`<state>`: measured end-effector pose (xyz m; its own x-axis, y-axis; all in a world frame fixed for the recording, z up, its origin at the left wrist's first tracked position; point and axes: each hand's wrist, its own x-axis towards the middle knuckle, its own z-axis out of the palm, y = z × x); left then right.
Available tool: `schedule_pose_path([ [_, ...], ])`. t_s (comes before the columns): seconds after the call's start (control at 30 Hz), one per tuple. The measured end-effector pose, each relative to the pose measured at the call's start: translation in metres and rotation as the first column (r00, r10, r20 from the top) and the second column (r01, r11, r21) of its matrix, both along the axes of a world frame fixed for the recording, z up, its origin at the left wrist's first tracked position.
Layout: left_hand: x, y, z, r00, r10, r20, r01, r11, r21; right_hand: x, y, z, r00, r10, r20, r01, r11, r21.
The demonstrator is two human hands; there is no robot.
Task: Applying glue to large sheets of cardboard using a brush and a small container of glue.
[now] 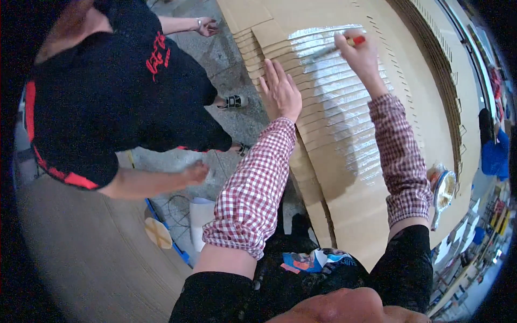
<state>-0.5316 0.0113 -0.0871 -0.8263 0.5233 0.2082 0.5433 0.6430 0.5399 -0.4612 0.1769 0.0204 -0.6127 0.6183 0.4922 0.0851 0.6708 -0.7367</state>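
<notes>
Cardboard sheets (344,207) lie fanned out in overlapping steps in front of me. A shiny, wet-looking coating (339,89) covers a band of their stepped edges. My right hand (360,56) grips a brush (354,41) with a red-ended handle, its blurred head over the far part of the shiny band. To the left of that band, my left hand (283,94) rests flat on the sheets' edges with its fingers stretched out, holding nothing. Red-and-white checked sleeves cover both my forearms.
A small tub (445,188) with pale contents sits to the right of my right forearm. Another stack of cardboard (449,86) runs along the right. A person in black (124,102) stands close on the left, arms reaching toward the sheets. Round brown material (81,242) fills the lower left.
</notes>
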Motion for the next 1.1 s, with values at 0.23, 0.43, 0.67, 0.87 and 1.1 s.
schedule_pose_path([
  [0.23,-0.005,-0.009,-0.010,0.998,0.054,-0.029,-0.052,0.996,0.070,0.039,-0.037,0.016,0.973,0.061,0.221,-0.054,0.998,-0.034],
  [0.43,0.004,-0.004,-0.008,0.999,0.039,-0.028,-0.038,0.998,0.045,0.018,-0.046,0.003,0.982,0.145,0.122,-0.162,0.976,0.144],
  [0.67,0.001,-0.005,-0.005,1.000,0.023,-0.019,-0.022,0.998,0.063,0.024,-0.064,0.027,0.957,0.149,0.247,-0.190,0.970,0.149],
  [0.87,0.007,-0.006,-0.005,0.999,0.031,-0.030,-0.030,0.999,0.020,0.051,-0.062,0.006,0.922,0.195,0.335,-0.244,0.963,0.110],
  [1.1,0.007,-0.005,-0.005,0.999,0.030,-0.026,-0.029,0.999,0.023,0.018,-0.023,0.036,0.988,-0.040,0.151,0.041,0.999,-0.004],
])
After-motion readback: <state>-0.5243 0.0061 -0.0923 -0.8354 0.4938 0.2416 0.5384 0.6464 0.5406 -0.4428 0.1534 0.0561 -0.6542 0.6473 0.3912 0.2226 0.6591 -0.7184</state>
